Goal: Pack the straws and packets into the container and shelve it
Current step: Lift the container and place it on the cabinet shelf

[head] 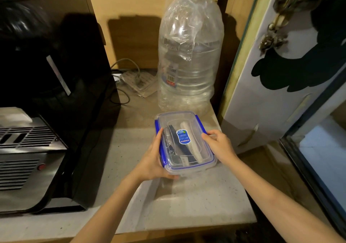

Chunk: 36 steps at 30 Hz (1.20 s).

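Observation:
A clear plastic container (184, 141) with a blue-trimmed lid and blue side clips is held just above the stone counter (196, 205). The lid is on, with a blue oval sticker in its middle. Through it I see dark packets on the left and a white wrapped bundle of straws on the right. My left hand (153, 160) grips the container's left side and near corner, fingers underneath. My right hand (218, 144) holds the right edge, fingers curled over the lid rim.
A large clear water bottle (189, 55) wrapped in plastic stands right behind the container. A black and steel coffee machine (46, 111) fills the left. A power strip (138, 80) with cables lies at the back. A white door (280, 74) stands on the right.

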### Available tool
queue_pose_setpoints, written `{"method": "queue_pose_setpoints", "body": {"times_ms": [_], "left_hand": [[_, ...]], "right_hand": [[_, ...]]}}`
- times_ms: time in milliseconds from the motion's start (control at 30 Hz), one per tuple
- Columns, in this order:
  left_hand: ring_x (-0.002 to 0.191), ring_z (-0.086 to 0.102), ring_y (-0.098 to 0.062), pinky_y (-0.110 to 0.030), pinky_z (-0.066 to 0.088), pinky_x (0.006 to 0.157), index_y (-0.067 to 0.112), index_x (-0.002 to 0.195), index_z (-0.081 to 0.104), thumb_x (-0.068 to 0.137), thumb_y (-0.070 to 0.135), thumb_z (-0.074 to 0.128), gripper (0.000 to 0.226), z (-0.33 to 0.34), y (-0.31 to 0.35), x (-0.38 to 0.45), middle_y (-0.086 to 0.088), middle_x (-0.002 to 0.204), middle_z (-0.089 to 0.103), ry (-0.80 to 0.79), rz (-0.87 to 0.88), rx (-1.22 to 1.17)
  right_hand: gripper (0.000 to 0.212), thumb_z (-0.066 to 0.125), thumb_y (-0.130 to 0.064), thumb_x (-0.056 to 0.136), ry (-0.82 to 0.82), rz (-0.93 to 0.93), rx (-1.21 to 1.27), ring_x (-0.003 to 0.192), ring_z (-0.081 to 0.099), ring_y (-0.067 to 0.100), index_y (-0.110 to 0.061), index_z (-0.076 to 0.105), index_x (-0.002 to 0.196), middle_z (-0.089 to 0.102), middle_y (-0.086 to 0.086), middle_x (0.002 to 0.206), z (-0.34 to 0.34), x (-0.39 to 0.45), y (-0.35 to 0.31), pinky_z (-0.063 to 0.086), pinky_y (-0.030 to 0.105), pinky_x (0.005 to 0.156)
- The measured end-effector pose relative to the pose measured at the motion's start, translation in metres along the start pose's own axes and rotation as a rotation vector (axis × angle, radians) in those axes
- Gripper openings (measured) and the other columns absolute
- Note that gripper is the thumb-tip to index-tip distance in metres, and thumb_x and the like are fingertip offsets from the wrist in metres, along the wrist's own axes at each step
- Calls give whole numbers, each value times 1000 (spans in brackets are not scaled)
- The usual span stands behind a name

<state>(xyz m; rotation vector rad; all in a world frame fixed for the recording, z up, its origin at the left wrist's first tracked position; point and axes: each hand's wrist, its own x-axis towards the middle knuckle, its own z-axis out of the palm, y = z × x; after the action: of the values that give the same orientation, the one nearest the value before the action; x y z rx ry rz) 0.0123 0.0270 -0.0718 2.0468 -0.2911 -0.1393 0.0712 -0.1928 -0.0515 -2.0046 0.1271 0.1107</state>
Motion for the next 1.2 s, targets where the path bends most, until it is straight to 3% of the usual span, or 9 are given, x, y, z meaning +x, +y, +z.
{"method": "queue_pose_setpoints", "body": {"times_ms": [133, 300, 433, 500, 567, 667, 767, 933, 1200], "left_hand": [[122, 43, 16, -3, 42, 93, 24, 147, -3, 39, 21, 89, 141, -23, 29, 16, 22, 140, 34, 51, 25, -197], [116, 49, 15, -4, 47, 88, 23, 146, 13, 39, 24, 84, 128, -61, 83, 38, 11, 138, 44, 164, 120, -304], [109, 57, 11, -15, 52, 91, 30, 138, 31, 44, 33, 81, 107, -93, 135, 52, 21, 127, 52, 273, 234, -323], [115, 58, 0, -23, 52, 95, 31, 139, 34, 43, 44, 85, 109, -109, 158, 55, 14, 131, 57, 318, 308, -304], [110, 61, 0, -15, 54, 85, 31, 135, 41, 34, 59, 85, 114, -122, 184, 57, 16, 124, 63, 364, 389, -321], [88, 68, 6, -6, 52, 66, 26, 118, 54, 26, 55, 86, 101, -142, 222, 64, 24, 96, 74, 414, 495, -361], [82, 70, 2, -9, 53, 63, 27, 101, 65, 25, 66, 82, 87, -166, 259, 73, 17, 87, 76, 434, 548, -372], [85, 70, -2, -22, 53, 74, 39, 86, 71, 33, 69, 76, 61, -203, 320, 85, 16, 90, 76, 415, 589, -262], [90, 71, -17, -31, 56, 78, 24, 106, 65, 23, 77, 73, 99, -253, 394, 109, -1, 102, 73, 441, 697, -187]], "right_hand": [[9, 57, -17, 91, 76, -35, 225, 89, 60, 22, -16, 64, 86, 63, 0, 83, -17, 9, -21, 47, 22, 66], [24, 43, -18, 98, 8, -178, 457, 79, 64, 11, -19, 64, 86, 65, -1, 85, -51, 7, -83, 53, 15, 59], [23, 43, -32, 94, -51, -380, 581, 101, 64, 17, -20, 62, 99, 68, 0, 102, -79, 2, -134, 54, 16, 73], [52, 61, -61, 72, -97, -490, 564, 107, 63, 13, -24, 61, 108, 71, -5, 109, -93, -3, -158, 54, 20, 83], [81, 70, -76, 46, -143, -573, 508, 108, 63, 8, -31, 58, 112, 70, -12, 112, -106, -7, -184, 53, 20, 87], [96, 74, -76, 34, -191, -668, 438, 115, 58, 4, -36, 52, 118, 64, -11, 123, -124, -13, -221, 51, 19, 89], [116, 79, -70, 34, -145, -760, 353, 115, 58, 5, -22, 44, 134, 62, -6, 127, -140, -15, -260, 50, 22, 90], [92, 84, -39, 52, -56, -894, 297, 99, 62, -1, -19, 45, 133, 64, -12, 114, -158, -12, -324, 53, 8, 68], [78, 74, -40, 61, 6, -1018, 296, 110, 60, 8, -17, 48, 131, 65, -4, 120, -190, 4, -405, 51, 20, 86]]}}
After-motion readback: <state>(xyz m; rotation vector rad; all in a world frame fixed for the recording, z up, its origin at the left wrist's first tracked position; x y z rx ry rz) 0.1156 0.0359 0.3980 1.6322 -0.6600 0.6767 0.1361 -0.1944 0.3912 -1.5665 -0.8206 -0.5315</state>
